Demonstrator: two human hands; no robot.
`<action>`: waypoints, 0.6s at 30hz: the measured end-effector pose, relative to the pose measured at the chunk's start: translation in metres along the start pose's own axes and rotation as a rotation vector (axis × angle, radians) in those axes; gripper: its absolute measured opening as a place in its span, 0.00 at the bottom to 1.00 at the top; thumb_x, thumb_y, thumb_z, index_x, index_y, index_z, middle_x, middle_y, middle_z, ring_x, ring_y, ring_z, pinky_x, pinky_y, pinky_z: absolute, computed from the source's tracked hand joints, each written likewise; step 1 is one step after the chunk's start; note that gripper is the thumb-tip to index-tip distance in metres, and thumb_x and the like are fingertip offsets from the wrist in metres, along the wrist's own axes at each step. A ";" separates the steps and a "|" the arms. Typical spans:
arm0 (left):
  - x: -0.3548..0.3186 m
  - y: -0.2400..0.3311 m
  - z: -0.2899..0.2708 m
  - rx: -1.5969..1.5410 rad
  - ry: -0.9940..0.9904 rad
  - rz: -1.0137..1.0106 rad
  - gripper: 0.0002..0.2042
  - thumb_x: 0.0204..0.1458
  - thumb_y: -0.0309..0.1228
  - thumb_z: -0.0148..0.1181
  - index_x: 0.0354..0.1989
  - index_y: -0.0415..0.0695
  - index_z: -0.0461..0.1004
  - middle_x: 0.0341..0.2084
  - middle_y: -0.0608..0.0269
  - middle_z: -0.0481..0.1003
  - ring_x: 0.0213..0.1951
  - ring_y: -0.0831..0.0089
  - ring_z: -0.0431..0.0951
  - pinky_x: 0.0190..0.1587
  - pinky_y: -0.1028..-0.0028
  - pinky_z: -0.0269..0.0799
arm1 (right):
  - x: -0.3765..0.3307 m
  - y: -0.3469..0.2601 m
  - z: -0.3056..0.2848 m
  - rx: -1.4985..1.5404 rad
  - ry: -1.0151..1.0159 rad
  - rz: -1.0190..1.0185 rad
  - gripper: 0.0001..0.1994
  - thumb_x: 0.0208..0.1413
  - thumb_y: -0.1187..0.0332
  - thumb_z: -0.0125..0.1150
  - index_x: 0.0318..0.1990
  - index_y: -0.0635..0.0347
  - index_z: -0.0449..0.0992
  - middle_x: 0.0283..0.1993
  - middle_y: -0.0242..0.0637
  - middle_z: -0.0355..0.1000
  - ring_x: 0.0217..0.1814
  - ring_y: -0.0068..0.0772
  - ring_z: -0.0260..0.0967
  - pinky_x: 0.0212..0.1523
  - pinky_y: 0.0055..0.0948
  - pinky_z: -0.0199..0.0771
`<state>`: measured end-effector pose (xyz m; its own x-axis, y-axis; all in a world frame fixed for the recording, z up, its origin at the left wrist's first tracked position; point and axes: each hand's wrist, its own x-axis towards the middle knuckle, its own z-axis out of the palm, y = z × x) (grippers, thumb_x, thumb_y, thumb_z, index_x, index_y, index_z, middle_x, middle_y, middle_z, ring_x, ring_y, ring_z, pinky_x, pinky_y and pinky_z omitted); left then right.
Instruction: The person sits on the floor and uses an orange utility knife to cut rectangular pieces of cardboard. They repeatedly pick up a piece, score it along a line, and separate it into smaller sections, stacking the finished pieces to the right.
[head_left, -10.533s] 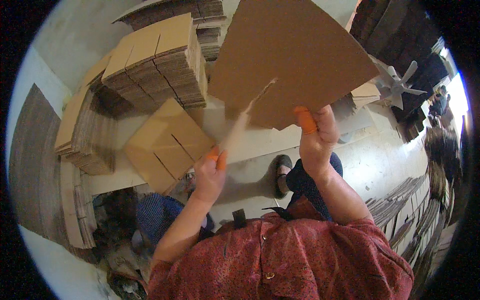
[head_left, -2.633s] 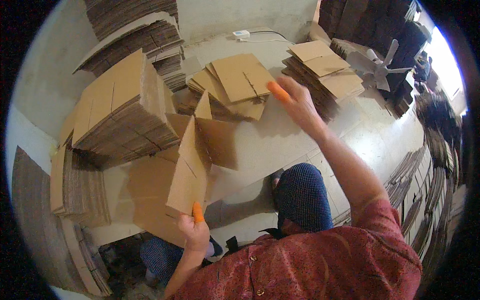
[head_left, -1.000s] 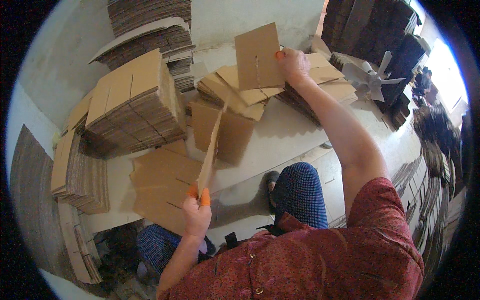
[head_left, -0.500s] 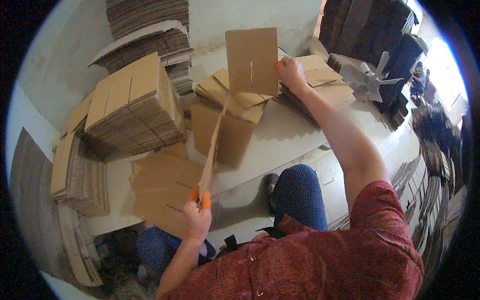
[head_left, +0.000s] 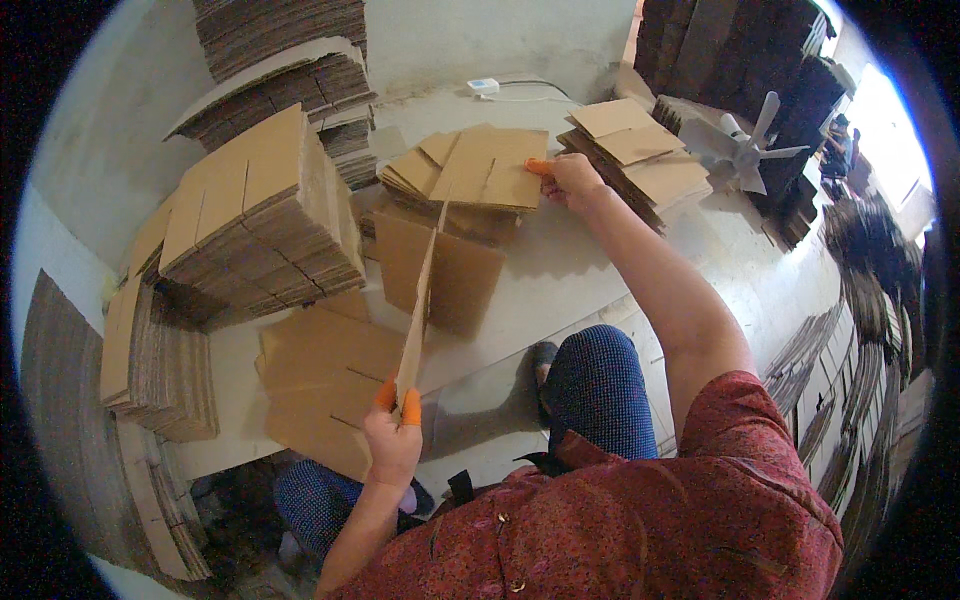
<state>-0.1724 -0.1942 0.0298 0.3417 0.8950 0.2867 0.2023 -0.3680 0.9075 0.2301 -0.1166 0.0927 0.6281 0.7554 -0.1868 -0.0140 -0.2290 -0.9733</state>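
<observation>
My left hand (head_left: 393,440), with orange covers on its fingertips, pinches the lower end of a cardboard sheet (head_left: 418,315) that stands nearly edge-on to me. Further off, my right hand (head_left: 572,182) grips the right edge of a slotted cardboard piece (head_left: 485,165). That piece lies over a loose pile of similar cardboard pieces (head_left: 405,175). An orange cover shows on one finger of this hand; the fingers beneath are partly hidden. Behind the upright sheet, another brown cardboard sheet (head_left: 465,285) leans against the pile.
Tall stacks of slotted cardboard (head_left: 265,225) stand at the left, with flat sheets (head_left: 330,375) lying before them. Right of the pile are another cardboard stack (head_left: 645,165) and a fan (head_left: 745,150). A white box with a cable (head_left: 484,87) lies near the wall.
My right hand has lowered the slotted cardboard piece from upright to lying on the pile. The left hand keeps its sheet in nearly the same place.
</observation>
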 end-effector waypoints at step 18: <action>-0.001 0.004 -0.001 -0.017 -0.038 -0.051 0.16 0.48 0.22 0.53 0.47 0.35 0.68 0.36 0.58 0.74 0.35 0.75 0.72 0.38 0.78 0.67 | -0.013 -0.065 0.000 0.141 0.105 -0.450 0.08 0.44 0.72 0.60 0.30 0.68 0.74 0.26 0.37 0.72 0.25 0.25 0.67 0.26 0.27 0.68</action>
<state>-0.1725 -0.1965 0.0335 0.3656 0.9024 0.2281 0.2051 -0.3172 0.9259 0.2229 -0.1118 0.1585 0.6709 0.6926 0.2648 0.1763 0.1978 -0.9643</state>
